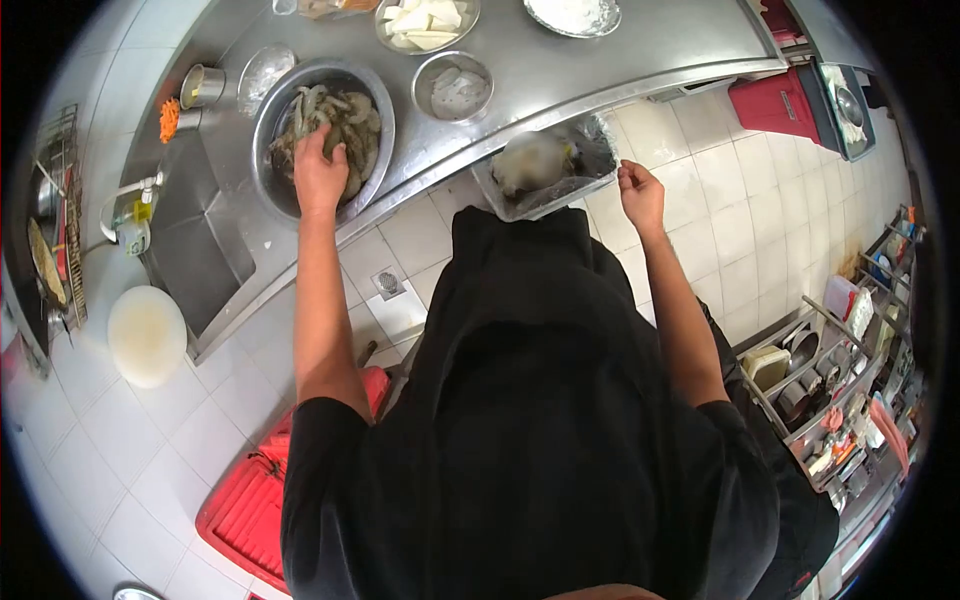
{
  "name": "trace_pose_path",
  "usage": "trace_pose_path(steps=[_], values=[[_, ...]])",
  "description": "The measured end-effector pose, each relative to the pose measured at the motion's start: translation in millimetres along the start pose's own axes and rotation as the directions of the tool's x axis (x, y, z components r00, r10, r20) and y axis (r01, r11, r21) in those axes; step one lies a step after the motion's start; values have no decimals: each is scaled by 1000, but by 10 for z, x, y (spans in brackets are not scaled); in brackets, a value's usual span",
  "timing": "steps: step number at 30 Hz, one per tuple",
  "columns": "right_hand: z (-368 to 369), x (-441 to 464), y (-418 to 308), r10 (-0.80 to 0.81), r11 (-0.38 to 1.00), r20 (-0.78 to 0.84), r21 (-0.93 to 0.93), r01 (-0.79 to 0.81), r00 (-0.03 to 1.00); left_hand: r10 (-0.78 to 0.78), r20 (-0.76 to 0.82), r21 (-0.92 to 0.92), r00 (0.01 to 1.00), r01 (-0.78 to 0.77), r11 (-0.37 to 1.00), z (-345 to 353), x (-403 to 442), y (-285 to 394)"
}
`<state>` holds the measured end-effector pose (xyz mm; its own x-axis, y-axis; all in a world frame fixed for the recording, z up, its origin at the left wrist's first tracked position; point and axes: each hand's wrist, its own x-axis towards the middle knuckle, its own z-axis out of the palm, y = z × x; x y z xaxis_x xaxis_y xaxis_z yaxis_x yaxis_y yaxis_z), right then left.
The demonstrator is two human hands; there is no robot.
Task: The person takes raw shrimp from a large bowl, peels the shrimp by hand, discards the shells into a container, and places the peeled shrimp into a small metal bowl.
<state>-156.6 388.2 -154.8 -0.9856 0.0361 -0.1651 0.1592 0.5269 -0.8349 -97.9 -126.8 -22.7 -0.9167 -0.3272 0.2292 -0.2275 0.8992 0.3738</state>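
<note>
A large metal bowl point(384, 150) on the steel counter holds a heap of raw grey shrimp point(360, 125). My left hand point(322, 175) reaches into it, fingers down on the shrimp; whether it grips one is hidden. My right hand point(641, 195) is raised beside the right edge of a lined bin point(545, 208), its fingers curled together; anything between them is too small to make out. Inside the bin lies a pale, blurred heap of waste. Just right of the large bowl, a smaller metal bowl point(453, 87) holds pale grey pieces that look like peeled shrimp.
Behind are a bowl of white pieces point(425, 22) and a bowl of white powder point(573, 12). A sink point(200, 235) lies left, near a metal cup point(203, 86). A red bin point(775, 105) stands right, a red stool point(245, 515) lower left, racks far right.
</note>
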Motion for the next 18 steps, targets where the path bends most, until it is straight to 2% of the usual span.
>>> trace_pose_path(steps=[1,3,6,9,13,16,17,18], values=[[3,-16,22,-1,1000,-5,10,1,1000,-37,54,-8,998,37,999,13,18,-4],[-16,-53,41,-1,1000,-11,26,1,1000,0,68,50,998,-3,999,42,43,-11],[-77,-88,249,37,998,12,-46,-37,999,11,99,97,995,-20,995,103,66,-45],[-89,-153,613,22,999,-4,43,-22,1000,-2,109,126,994,-12,992,112,90,-64],[-208,-237,393,84,996,5,-18,-84,996,-6,106,130,994,-8,991,90,103,-21],[-159,-177,10,13,998,7,65,-14,1000,-71,143,67,987,62,996,73,98,-93],[-86,-154,-200,-50,990,0,133,49,999,-72,122,-9,990,74,997,63,80,-135],[-12,-127,-551,-147,982,47,122,141,988,-113,117,-86,987,123,989,-59,69,-35]])
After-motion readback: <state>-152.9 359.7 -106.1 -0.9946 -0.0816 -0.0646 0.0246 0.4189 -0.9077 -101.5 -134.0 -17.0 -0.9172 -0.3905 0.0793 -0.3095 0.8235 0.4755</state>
